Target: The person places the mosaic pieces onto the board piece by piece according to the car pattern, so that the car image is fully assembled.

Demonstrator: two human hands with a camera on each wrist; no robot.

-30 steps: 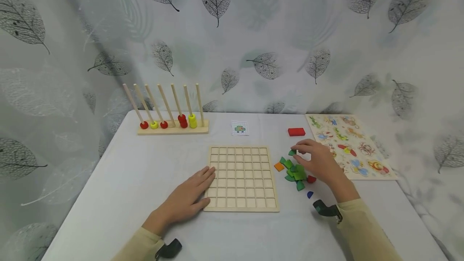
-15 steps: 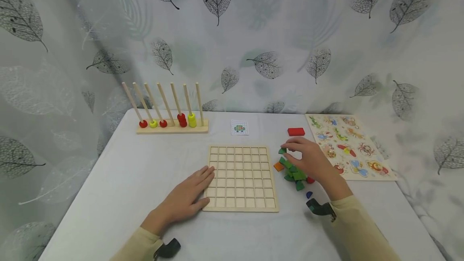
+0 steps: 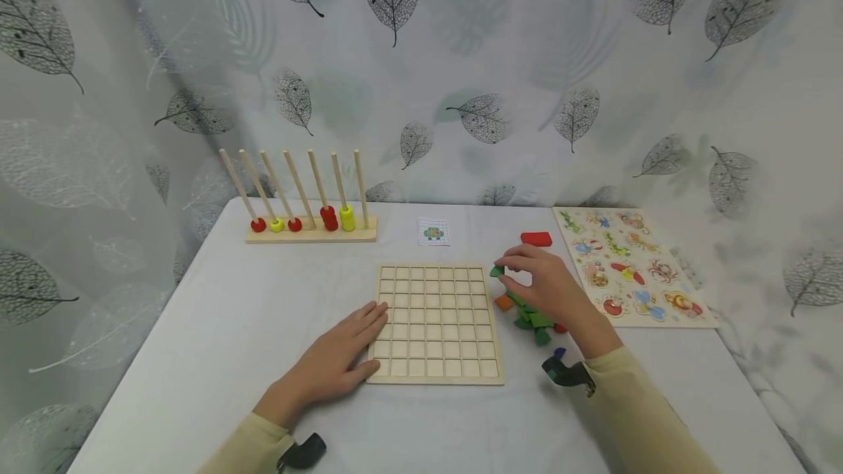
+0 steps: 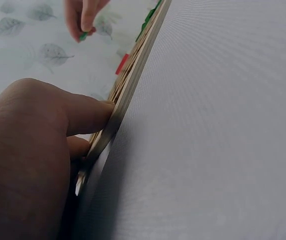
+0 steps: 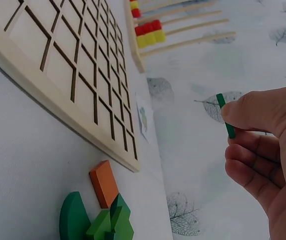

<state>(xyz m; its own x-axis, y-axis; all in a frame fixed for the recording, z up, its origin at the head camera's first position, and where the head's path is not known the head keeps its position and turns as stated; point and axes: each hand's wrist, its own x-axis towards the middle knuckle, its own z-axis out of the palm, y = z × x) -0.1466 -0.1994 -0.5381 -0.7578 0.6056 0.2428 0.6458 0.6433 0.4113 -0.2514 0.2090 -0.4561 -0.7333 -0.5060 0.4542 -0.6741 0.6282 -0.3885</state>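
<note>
A flat wooden grid board (image 3: 435,324) lies in the middle of the table, its square cells bare. My left hand (image 3: 332,360) rests flat with its fingertips and thumb touching the board's left edge. Between thumb and fingers my right hand (image 3: 553,291) pinches a small green tile (image 5: 226,116), held above the table near the board's upper right corner. Below that hand a heap of green tiles (image 3: 536,317) lies right of the board, partly hidden by it. An orange square tile (image 5: 104,183) lies between heap and board; a blue tile (image 3: 560,352) sits nearer me.
A peg rack (image 3: 312,232) with red and yellow beads stands at the back left. Behind the board lies a small card (image 3: 434,232) with a coloured picture. A red block (image 3: 536,239) and an animal picture board (image 3: 632,265) are at the back right.
My right hand has moved left with the green tile, from above the heap toward the board's upper right corner. The left hand has stayed on the board's edge.
</note>
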